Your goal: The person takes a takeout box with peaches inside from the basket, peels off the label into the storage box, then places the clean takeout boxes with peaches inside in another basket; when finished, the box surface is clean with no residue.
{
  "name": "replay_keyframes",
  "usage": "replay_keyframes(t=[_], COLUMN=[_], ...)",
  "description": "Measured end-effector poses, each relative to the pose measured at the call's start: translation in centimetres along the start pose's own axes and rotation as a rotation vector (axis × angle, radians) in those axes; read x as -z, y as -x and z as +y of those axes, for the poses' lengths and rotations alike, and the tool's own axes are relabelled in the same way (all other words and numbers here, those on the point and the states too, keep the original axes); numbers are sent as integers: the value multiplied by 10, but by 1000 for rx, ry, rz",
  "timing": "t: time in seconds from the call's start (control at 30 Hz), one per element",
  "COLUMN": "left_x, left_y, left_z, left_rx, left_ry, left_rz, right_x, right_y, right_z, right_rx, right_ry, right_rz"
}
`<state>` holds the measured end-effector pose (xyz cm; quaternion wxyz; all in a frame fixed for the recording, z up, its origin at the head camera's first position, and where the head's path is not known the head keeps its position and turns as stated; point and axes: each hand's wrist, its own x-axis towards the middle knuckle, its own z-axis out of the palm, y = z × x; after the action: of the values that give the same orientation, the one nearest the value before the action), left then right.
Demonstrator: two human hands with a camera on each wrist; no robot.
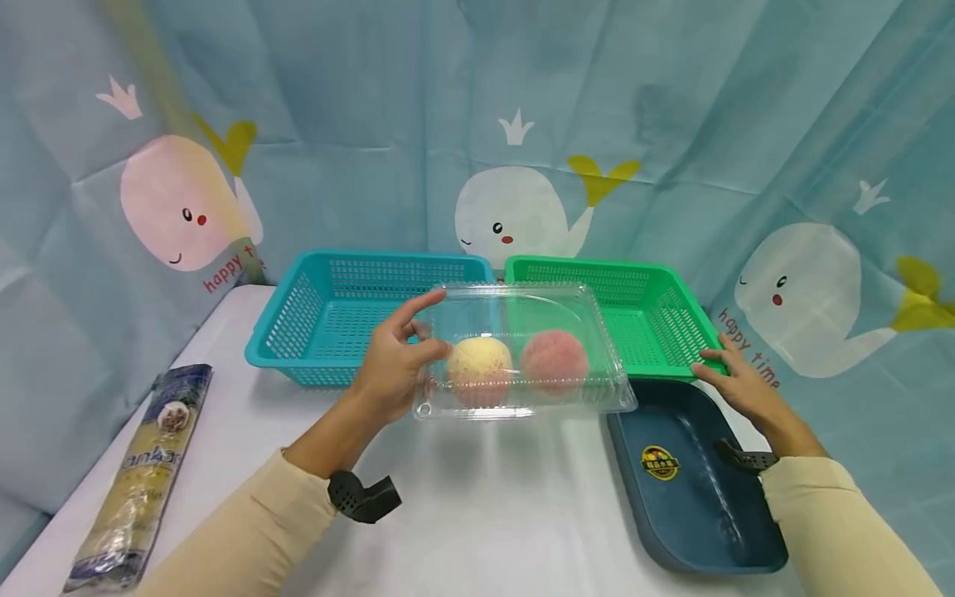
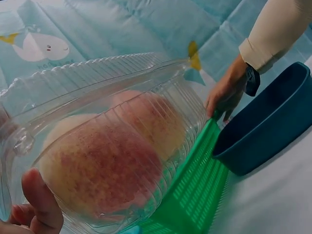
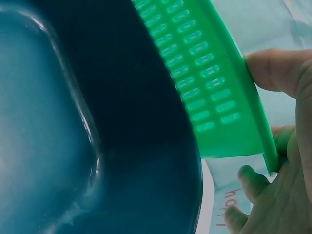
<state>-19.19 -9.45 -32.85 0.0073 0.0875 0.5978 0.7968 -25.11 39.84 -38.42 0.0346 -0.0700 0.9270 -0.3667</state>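
Note:
My left hand (image 1: 398, 361) holds a clear plastic clamshell box (image 1: 608, 385) by its left end, thumb on the near side. Two peaches lie inside, a pale yellow one (image 1: 480, 365) and a pinker one (image 1: 555, 361). The lid is down over them, and the box hangs above the table, overlapping both baskets in the head view. At the right, my right hand (image 1: 746, 385) pinches the rim of the green basket (image 3: 207, 73) at its near right corner, the thumb (image 3: 273, 68) on one side and fingers on the other.
A blue basket (image 1: 287, 361) stands at the back left, beside the green one. In front of the green basket sits a dark blue tub (image 1: 694, 489) with a round sticker. A long printed packet (image 1: 145, 473) lies along the white table's (image 1: 448, 531) left side. Whale-print cloth (image 1: 358, 124) hangs behind.

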Motion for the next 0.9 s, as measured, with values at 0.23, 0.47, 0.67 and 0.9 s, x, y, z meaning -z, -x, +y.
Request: replay_keyframes(t=[0.23, 0.47, 0.67, 0.9], left_x=[-9, -31, -50, -68], left_y=[-19, -50, -74, -100], left_z=[-3, -7, -14, -23], left_rx=[35, 36, 43, 32], left_ry=[16, 36, 47, 45], left_rz=[14, -13, -40, -61], right_x=[2, -1, -1, -3], right_y=[-3, -2, -3, -5], right_z=[-1, 0, 1, 1], right_rx=[10, -27, -40, -41], right_ry=[-5, -7, 3, -1], right_rz=[-22, -24, 4, 27])
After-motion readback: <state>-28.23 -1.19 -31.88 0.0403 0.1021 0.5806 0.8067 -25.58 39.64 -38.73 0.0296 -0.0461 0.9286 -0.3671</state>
